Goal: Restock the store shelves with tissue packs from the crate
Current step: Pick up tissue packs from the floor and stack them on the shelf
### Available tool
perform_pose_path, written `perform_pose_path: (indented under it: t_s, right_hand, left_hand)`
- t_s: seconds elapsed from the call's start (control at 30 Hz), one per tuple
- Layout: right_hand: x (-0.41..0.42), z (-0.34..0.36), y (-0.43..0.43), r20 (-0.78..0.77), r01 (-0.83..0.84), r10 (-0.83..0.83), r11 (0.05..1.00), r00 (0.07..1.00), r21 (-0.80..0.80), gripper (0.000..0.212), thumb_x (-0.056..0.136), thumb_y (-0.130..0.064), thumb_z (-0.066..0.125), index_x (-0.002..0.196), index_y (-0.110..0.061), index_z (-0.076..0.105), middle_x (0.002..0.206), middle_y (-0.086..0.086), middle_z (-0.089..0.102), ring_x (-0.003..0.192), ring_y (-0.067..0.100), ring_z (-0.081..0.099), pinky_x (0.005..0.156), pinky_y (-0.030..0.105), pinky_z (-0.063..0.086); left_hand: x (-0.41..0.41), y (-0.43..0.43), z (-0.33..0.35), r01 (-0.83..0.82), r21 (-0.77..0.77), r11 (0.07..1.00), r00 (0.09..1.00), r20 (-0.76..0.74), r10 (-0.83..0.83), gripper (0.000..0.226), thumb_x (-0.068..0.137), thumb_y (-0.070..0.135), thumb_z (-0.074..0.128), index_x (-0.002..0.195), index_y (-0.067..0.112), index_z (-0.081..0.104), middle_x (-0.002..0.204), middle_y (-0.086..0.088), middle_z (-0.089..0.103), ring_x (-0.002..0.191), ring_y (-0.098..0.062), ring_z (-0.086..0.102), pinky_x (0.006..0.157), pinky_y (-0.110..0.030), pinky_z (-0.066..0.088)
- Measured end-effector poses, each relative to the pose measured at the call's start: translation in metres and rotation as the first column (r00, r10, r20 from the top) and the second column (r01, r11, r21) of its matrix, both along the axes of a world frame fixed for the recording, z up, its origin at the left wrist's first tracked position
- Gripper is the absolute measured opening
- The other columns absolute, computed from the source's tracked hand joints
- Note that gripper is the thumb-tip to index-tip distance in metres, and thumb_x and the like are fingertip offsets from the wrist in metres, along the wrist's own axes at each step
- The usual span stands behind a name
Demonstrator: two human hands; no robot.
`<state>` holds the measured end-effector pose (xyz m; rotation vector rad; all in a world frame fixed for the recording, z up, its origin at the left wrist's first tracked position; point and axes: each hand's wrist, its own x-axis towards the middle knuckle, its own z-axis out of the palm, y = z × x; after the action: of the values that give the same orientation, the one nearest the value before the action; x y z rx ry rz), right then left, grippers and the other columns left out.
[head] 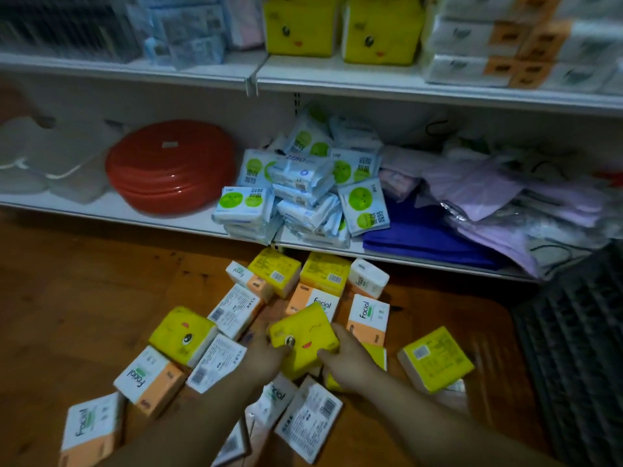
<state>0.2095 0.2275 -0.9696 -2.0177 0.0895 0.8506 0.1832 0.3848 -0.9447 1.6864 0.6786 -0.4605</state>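
Our two forearms stretch from the bottom edge over the loose packs strewn on the wooden floor [67, 298]. Our left hand [264, 353] curls round the left edge of a yellow tissue pack [305, 338] printed with a cartoon face. Our right hand [350, 362] grips its lower right edge, so we hold the pack between both hands, just above the heap.

Left of it on the floor lie white-and-orange Facial packs [148, 379] and a second yellow face pack [183, 335]. To the right a barcode-up yellow pack [436, 362] lies near the black crate [573, 348] at the far right.

On the lower shelf [118, 210] we see, from the left, stacked red basins [172, 163], a tumbled pile of green-and-white packs [303, 190], folded blue cloth [421, 237] and pale purple bagged goods [505, 203]. On the upper shelf [303, 72] two shelved yellow face packs [381, 28] stand side by side, and right of them are stacked white-and-orange packs [505, 42].
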Motion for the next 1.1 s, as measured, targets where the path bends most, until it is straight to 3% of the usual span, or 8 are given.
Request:
perform_pose_path:
  t_s: [0.07, 0.13, 0.2, 0.43, 0.6, 0.77, 0.93, 1.1]
  right_hand:
    - [0.01, 0.021, 0.003, 0.098, 0.063, -0.064, 0.998, 0.993, 0.013, 0.063, 0.097, -0.029, 0.052, 0.15, -0.026, 0.018, 0.154, 0.0, 0.026, 0.123, 0.025, 0.05, 0.085, 0.031, 0.048]
    - [0.023, 0.05, 0.007, 0.22, 0.129, -0.132, 0.991, 0.967, 0.028, 0.06, 0.098, -0.027, 0.049, 0.15, -0.025, 0.019, 0.153, 0.0, 0.028, 0.118, 0.026, 0.053, 0.078, 0.029, 0.045]
    - [0.038, 0.087, 0.012, 0.345, 0.182, -0.191, 0.981, 0.919, 0.061, 0.054, 0.098, -0.025, 0.049, 0.147, -0.025, 0.026, 0.146, 0.003, 0.038, 0.119, 0.025, 0.05, 0.085, 0.033, 0.046]
    - [0.067, 0.229, 0.036, 0.615, 0.291, -0.336, 0.94, 0.713, 0.178, 0.039, 0.094, -0.016, 0.053, 0.131, -0.023, 0.044, 0.122, 0.006, 0.054, 0.102, 0.022, 0.056, 0.081, 0.031, 0.045]
    - [0.075, 0.315, 0.055, 0.68, 0.329, -0.379, 0.921, 0.628, 0.209, 0.041, 0.095, -0.017, 0.052, 0.134, -0.025, 0.043, 0.122, 0.004, 0.055, 0.101, 0.022, 0.056, 0.083, 0.037, 0.049]
    - [0.07, 0.358, 0.079, 0.701, 0.349, -0.374, 0.918, 0.606, 0.188, 0.038, 0.096, -0.016, 0.049, 0.134, -0.019, 0.043, 0.112, -0.001, 0.054, 0.098, 0.019, 0.053, 0.077, 0.028, 0.041]
    - [0.076, 0.373, 0.095, 0.702, 0.408, -0.403, 0.896, 0.587, 0.174, 0.037, 0.095, -0.016, 0.051, 0.132, -0.018, 0.044, 0.118, 0.002, 0.058, 0.101, 0.02, 0.055, 0.083, 0.032, 0.046]
    - [0.1, 0.379, 0.094, 0.706, 0.409, -0.397, 0.898, 0.586, 0.165, 0.044, 0.095, -0.016, 0.052, 0.138, -0.017, 0.04, 0.126, 0.003, 0.053, 0.103, 0.014, 0.048, 0.084, 0.026, 0.04]
  left_hand:
    - [0.013, 0.001, 0.028, -0.019, -0.015, 1.0, 0.987, 0.16, 0.021, 0.063, 0.089, -0.003, 0.055, 0.137, 0.024, 0.026, 0.13, -0.004, 0.05, 0.094, -0.011, 0.063, 0.072, -0.031, 0.056]
    - [0.03, 0.007, 0.054, -0.027, 0.034, 0.999, 0.963, 0.27, 0.017, 0.07, 0.087, -0.004, 0.058, 0.143, 0.02, 0.024, 0.139, -0.008, 0.043, 0.105, -0.021, 0.058, 0.074, -0.033, 0.052]
    - [0.046, 0.014, 0.086, -0.038, 0.089, 0.995, 0.924, 0.384, 0.001, 0.073, 0.083, -0.004, 0.062, 0.143, 0.018, 0.025, 0.138, -0.009, 0.043, 0.106, -0.028, 0.056, 0.075, -0.037, 0.05]
    - [0.09, 0.039, 0.222, -0.033, 0.058, 0.998, 0.736, 0.677, -0.015, 0.045, 0.08, -0.004, 0.064, 0.11, 0.019, 0.039, 0.114, -0.001, 0.049, 0.104, -0.019, 0.054, 0.086, -0.034, 0.046]
    - [0.103, 0.059, 0.298, 0.045, 0.051, 0.998, 0.643, 0.763, -0.068, 0.032, 0.082, 0.003, 0.066, 0.103, 0.014, 0.045, 0.101, -0.003, 0.055, 0.096, -0.017, 0.054, 0.079, -0.027, 0.041]
    - [0.109, 0.082, 0.33, 0.11, 0.013, 0.994, 0.631, 0.772, -0.08, 0.031, 0.085, 0.006, 0.064, 0.107, 0.016, 0.045, 0.098, -0.002, 0.056, 0.083, -0.01, 0.055, 0.069, -0.027, 0.049]
    - [0.123, 0.097, 0.341, 0.167, 0.023, 0.986, 0.625, 0.771, -0.124, 0.032, 0.086, 0.007, 0.062, 0.115, 0.016, 0.051, 0.113, -0.004, 0.059, 0.101, -0.019, 0.057, 0.082, -0.033, 0.048]
    - [0.147, 0.101, 0.348, 0.204, 0.114, 0.972, 0.637, 0.739, -0.22, 0.04, 0.092, 0.013, 0.055, 0.131, 0.021, 0.047, 0.12, -0.002, 0.057, 0.103, -0.028, 0.059, 0.078, -0.034, 0.048]
